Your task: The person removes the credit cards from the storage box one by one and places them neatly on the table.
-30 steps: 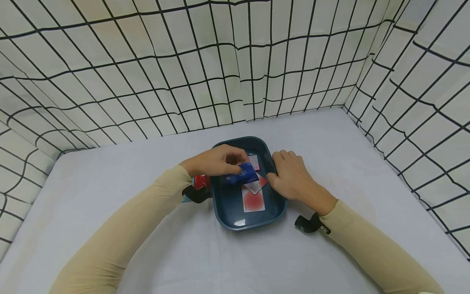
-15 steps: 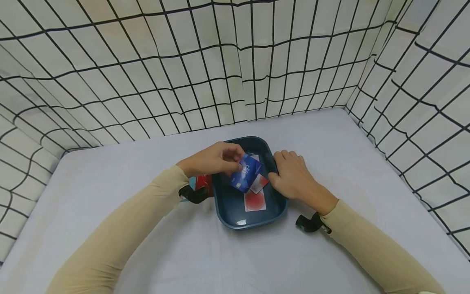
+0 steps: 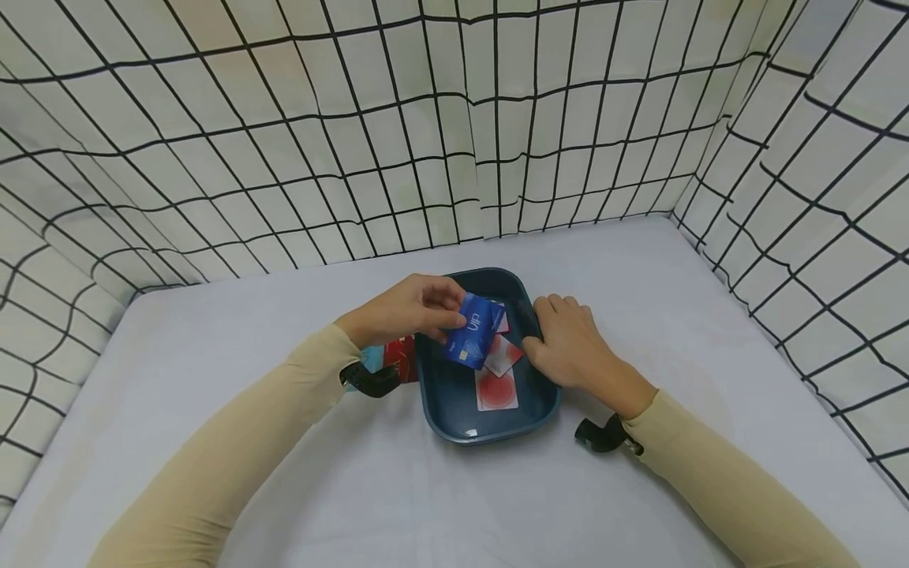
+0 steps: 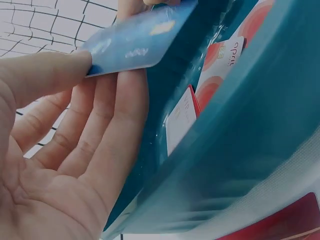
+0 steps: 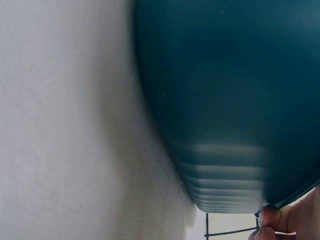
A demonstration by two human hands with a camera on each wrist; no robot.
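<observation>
Head view, white cloth, black-gridded walls, left fingers pinching blue card, right fingers gripping tray

The head view looked forward and down from above the worktop, far enough back to frame the tray and the grid wall beyond. The left wrist view peered closely past the left hand into the tray, sharing its cards with the head view; the right wrist view faced the tray's outer side, very near.
</observation>
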